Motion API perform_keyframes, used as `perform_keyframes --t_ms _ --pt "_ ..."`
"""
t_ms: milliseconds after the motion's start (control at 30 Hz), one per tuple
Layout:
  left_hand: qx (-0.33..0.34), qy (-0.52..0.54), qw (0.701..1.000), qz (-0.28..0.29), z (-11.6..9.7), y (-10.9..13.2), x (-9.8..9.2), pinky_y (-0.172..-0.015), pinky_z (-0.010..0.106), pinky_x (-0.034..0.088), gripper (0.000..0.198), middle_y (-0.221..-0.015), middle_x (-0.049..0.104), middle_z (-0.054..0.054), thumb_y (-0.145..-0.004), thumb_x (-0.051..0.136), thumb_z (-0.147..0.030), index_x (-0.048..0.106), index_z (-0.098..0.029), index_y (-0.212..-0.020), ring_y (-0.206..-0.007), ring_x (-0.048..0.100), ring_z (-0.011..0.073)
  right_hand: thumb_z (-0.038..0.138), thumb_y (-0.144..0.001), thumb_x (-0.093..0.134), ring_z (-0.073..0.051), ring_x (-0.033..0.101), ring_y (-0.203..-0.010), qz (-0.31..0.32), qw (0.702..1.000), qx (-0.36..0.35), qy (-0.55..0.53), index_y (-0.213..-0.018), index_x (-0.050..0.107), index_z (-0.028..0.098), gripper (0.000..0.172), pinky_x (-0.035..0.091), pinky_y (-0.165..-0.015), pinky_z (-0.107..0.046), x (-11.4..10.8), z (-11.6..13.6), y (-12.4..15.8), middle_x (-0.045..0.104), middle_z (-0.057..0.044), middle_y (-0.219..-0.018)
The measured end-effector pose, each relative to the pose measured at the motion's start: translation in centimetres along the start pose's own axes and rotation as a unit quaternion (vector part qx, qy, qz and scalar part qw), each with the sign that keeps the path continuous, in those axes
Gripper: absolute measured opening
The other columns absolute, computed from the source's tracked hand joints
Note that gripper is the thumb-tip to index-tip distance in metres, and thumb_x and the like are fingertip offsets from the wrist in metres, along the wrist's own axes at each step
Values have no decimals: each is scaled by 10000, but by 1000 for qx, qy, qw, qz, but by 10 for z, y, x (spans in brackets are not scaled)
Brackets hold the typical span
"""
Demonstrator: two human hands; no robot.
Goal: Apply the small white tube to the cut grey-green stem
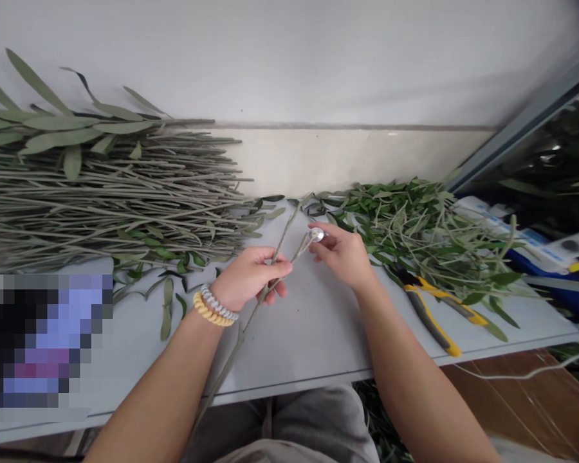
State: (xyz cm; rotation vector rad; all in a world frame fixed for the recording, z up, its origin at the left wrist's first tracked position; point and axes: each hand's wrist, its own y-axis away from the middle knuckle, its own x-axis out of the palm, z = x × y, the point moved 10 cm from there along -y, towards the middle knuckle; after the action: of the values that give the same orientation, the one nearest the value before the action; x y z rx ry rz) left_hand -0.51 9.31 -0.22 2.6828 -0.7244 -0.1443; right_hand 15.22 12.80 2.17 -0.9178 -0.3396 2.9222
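Note:
A long grey-green stem point(231, 354) runs from my lap up across the table, forking near its upper part. My left hand point(251, 276) is closed around it, thumb and fingers pinching just below the fork. At the tip of the right-hand branch, my right hand point(343, 254) pinches a small shiny whitish round piece point(317, 235) between thumb and fingers. What that piece is, I cannot make out. Yellow-and-grey pliers point(429, 315) lie to the right of my right forearm, their jaws partly under leaves.
A thick stack of stems point(164, 186) lies at the left, with loose leaves along it. Cut greenery point(415, 218) is heaped at the right. A blurred-out object point(43, 341) is at the front left of the table point(309, 347). Behind stands a wall point(318, 64).

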Motion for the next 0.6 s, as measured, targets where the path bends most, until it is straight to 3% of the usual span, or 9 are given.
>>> perform_keyframes --t_ms 600 --pt "17 25 999 -29 -3 -3 -8 -328 175 304 140 -509 601 10 -799 564 -272 506 -164 -731 -336 443 74 289 -775 620 -133 563 -472 42 998 -25 35 -948 664 189 204 434 -560 -258 7 10 3 605 30 -525"
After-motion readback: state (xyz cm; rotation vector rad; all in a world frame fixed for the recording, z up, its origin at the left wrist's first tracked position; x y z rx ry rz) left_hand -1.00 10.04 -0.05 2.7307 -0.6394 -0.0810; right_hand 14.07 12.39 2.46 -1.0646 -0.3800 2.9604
